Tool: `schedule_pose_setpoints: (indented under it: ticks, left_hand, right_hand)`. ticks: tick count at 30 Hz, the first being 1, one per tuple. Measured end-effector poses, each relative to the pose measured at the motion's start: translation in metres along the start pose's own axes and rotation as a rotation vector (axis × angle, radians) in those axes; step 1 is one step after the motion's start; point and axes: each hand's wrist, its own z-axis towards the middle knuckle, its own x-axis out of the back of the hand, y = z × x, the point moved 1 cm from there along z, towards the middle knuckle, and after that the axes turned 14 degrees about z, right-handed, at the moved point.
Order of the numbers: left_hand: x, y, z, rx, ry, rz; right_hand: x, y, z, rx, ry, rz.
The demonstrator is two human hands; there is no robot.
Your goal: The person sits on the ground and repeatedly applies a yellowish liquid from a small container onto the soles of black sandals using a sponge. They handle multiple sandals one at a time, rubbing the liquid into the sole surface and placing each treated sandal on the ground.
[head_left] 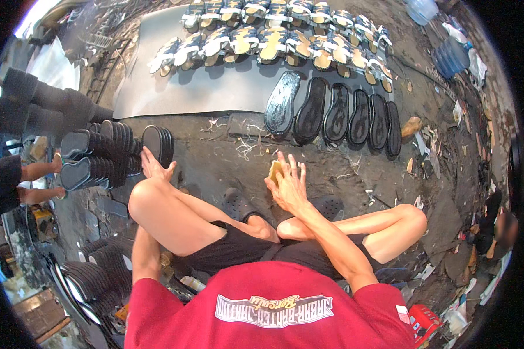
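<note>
My right hand (288, 187) sits just below the centre of the frame, fingers spread and pointing up the picture, wrapped loosely round a small yellowish pad (275, 170), a sponge or cloth by the look of it; I cannot tell how tightly I grip it, since the fingers cover most of it. Straight above that hand, a little to the right, lies the row of black soles (336, 113) on the dirt floor (215, 163), each with its long axis running up and down the frame, heels toward me, so the nearest one (282, 103) is in line with my reach. My left hand (155, 167) is off at centre left, beyond my raised knee, fingers splayed and empty, resting beside a stack of black soles (157, 142) stood on edge. That stack is near the left hand and well apart from the right. Further up the frame, finished sandals (273, 41) lie in two rows on a grey sheet (215, 93), beyond either hand
</note>
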Motion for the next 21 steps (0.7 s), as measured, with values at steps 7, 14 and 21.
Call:
schedule_pose_setpoints:
  ticks: [7,14,21]
  left_hand:
    - [0.034,-0.004,0.004,0.299,-0.201,-0.067]
    - [0.109,-0.028,0.028,0.085,0.028,-0.814]
    - [0.321,0.035,0.017,-0.151,0.130,-1.723]
  right_hand:
    - [0.011,0.005,-0.020,-0.096,0.123,0.207]
    - [0.097,-0.002,0.004,-0.236,0.089,1.011]
    - [0.245,-0.055,0.029,-0.052,0.150,1.635]
